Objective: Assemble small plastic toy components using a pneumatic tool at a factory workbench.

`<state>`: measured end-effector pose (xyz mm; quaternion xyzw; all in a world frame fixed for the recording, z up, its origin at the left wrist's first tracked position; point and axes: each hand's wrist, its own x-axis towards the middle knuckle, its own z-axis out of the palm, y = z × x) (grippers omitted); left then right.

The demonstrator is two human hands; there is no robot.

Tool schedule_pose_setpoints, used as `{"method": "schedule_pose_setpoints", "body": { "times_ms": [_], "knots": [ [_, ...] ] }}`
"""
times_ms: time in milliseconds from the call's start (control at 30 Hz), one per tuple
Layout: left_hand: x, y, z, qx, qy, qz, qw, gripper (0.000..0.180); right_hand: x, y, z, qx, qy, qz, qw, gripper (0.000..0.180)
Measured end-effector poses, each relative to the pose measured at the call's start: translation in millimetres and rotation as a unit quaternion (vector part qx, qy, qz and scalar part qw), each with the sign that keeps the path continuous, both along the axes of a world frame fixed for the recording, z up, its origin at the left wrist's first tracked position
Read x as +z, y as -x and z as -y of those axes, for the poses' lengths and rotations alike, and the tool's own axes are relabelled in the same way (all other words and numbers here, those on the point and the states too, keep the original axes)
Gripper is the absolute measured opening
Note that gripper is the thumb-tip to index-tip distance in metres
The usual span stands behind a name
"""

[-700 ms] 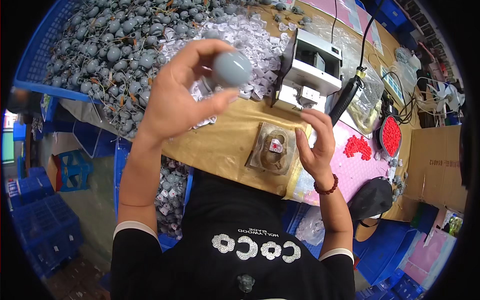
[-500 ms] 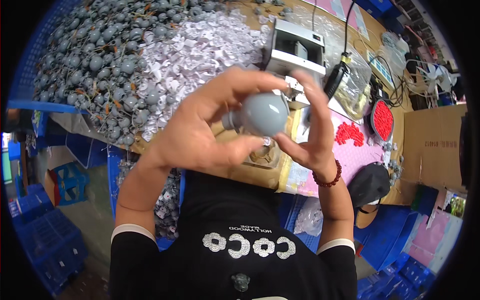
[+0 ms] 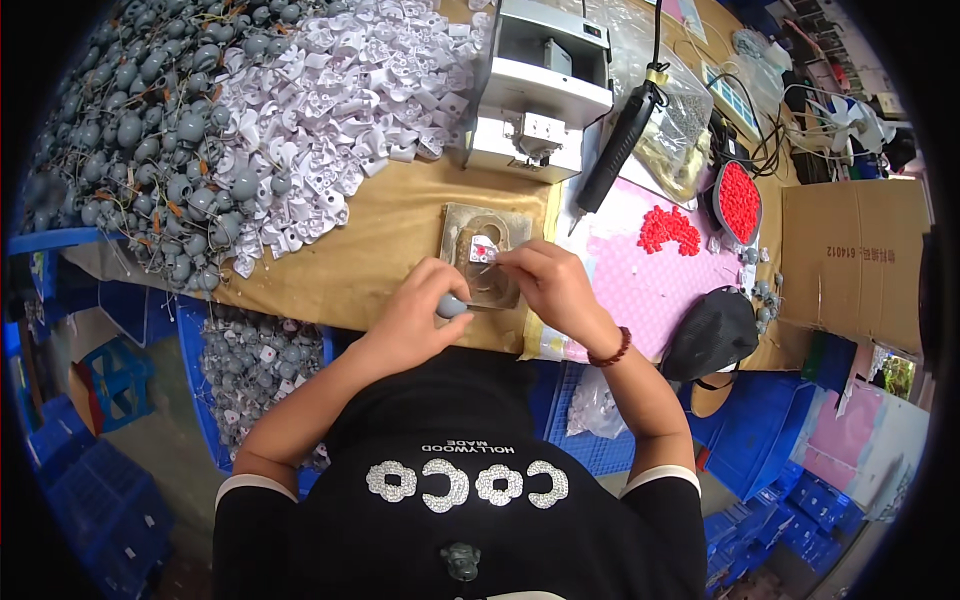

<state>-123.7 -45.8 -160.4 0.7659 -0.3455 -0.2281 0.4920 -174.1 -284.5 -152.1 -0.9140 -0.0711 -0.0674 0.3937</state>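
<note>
My left hand (image 3: 408, 318) is closed around a grey rounded plastic part (image 3: 452, 306), just short of a square fixture block (image 3: 512, 222) on the bench. In the block's recess lies a small white piece (image 3: 484, 247) with a red spot on it. My right hand (image 3: 560, 288) reaches over the block's right side, thumb and forefinger pinched together at the white piece's edge. Whatever those fingertips hold is too small to make out.
Grey ball-shaped parts (image 3: 130, 130) with wires and white plastic pieces (image 3: 340, 80) are heaped at far left. A white machine (image 3: 540, 90) stands beyond the block, beside a black electric screwdriver (image 3: 625, 150). Red small parts (image 3: 668, 231) lie on pink sheeting at right.
Both hands have come down from close to the camera to the fixture block. My right hand has left the grey part, which stays in my left hand, and now pinches at the white piece.
</note>
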Motion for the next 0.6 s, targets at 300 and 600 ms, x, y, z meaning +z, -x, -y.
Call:
{"method": "schedule_pose_setpoints", "body": {
  "times_ms": [300, 600],
  "knots": [
    [-10.2, 2.0, 9.8, -0.002, -0.024, 0.116, 0.993, 0.027, -23.1, -17.5, -12.6, 0.082, 0.223, 0.098, 0.966, 0.025],
    [-14.1, -4.3, 8.7, 0.008, -0.086, 0.187, 0.978, 0.033, -19.7, -2.3, -26.0, 0.075, 0.310, 0.056, 0.946, 0.040]
  ]
}}
